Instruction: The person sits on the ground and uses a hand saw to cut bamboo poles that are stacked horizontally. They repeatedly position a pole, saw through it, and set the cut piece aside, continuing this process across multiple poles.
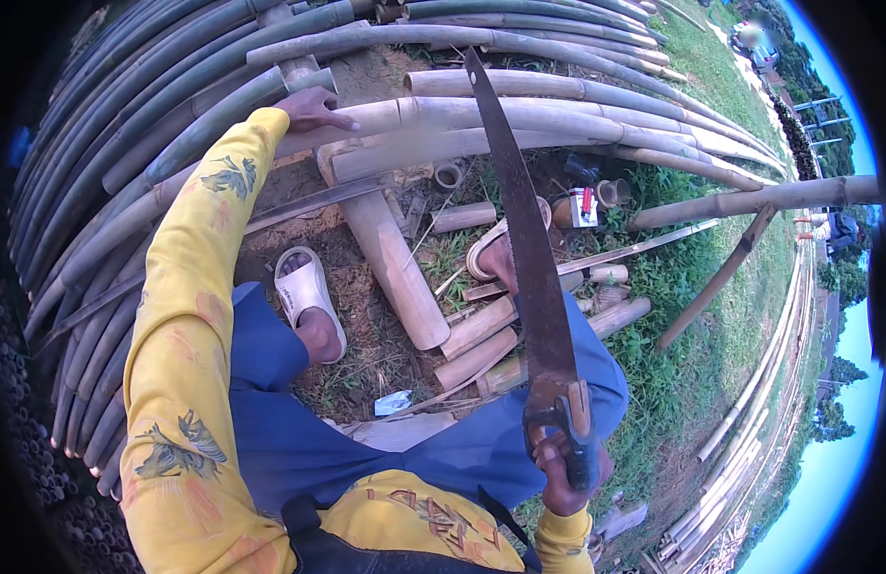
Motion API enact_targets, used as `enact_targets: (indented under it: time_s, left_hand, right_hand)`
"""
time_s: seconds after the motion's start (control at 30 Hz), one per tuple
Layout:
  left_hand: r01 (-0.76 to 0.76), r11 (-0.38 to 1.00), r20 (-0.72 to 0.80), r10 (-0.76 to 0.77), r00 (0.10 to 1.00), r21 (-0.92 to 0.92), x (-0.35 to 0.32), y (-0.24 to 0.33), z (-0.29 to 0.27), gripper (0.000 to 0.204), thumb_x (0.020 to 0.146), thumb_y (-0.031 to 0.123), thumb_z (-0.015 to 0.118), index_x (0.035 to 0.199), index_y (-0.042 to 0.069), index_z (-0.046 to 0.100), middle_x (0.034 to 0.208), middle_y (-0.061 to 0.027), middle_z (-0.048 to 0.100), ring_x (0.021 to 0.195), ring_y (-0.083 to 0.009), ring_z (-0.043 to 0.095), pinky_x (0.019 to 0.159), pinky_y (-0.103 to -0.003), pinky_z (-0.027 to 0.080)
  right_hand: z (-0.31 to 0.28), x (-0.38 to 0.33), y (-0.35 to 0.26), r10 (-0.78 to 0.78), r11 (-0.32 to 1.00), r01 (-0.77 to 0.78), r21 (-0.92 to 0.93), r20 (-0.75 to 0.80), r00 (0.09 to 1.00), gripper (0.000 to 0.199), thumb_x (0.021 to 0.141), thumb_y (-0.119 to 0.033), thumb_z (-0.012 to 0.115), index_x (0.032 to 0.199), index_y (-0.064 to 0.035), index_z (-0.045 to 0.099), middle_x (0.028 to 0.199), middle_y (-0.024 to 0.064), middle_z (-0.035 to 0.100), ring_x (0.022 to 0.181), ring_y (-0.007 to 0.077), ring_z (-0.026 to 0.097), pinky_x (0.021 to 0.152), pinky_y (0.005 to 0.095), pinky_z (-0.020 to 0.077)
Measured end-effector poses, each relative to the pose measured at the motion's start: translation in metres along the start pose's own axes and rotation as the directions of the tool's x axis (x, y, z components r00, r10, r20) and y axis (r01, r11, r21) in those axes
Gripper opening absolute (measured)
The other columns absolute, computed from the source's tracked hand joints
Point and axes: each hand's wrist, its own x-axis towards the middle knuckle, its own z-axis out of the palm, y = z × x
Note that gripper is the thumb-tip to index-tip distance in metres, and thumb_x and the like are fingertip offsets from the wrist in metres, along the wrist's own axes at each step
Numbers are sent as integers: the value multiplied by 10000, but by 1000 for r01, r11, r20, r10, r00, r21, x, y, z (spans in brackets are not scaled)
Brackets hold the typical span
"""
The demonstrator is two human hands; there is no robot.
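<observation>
1. Yellow sleeve [189, 316] nearest of all, reaching forward from the person's left side, so the left hand [319, 110] can lie over a long bamboo pole [433, 113]. I'd say the weight there steadies it; some fingers are hidden, so I can't tell how tightly they close.
2. From where I stand, the right hand [564, 474] is wrapped round the handle of a saw [521, 210], above the right knee. Its blade points away from the body, which probably keeps the edge clear of the legs. The tip overlaps the poles in view; I can't tell whether it touches any.
3. Beneath the pole runs a thick bamboo log [390, 253], apparently serving as a prop off the ground.
4. Both knees are spread, and the left sandal [304, 292] is planted beside that log, likely for balance.
5. Short bamboo pieces [476, 327] lie by the right leg, within easy reach.
</observation>
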Motion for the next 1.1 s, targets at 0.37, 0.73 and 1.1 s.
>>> enact_targets:
  time_s: [0.37,0.73,1.1]
  left_hand:
    - [78,996,-36,-76,996,40,-5,14,21,726,692,562,785,1099,-38,738,979,-216,757,884,-342,741,811,-431,565]
    - [144,948,-446,-2,895,284,-51,58,61,595,788,512,785,1106,26,655,1031,-222,730,951,-397,726,860,-480,571]
    - [143,768,-642,400,654,624,-28,21,116,807,715,387,849,1382,96,499,1304,-110,543,1221,-280,524,1041,-429,399]
  right_hand:
    - [47,60,-9,14,998,-17,64,49,999,190,835,-32,770,1006,9,697,769,66,700,637,148,651,622,286,503]
    - [114,141,-21,-98,965,60,255,142,985,179,870,-9,757,1017,44,670,795,61,647,696,126,614,656,272,488]
    - [112,113,-2,-57,989,43,142,97,994,135,874,-23,751,980,12,674,765,63,657,656,138,616,634,286,484]
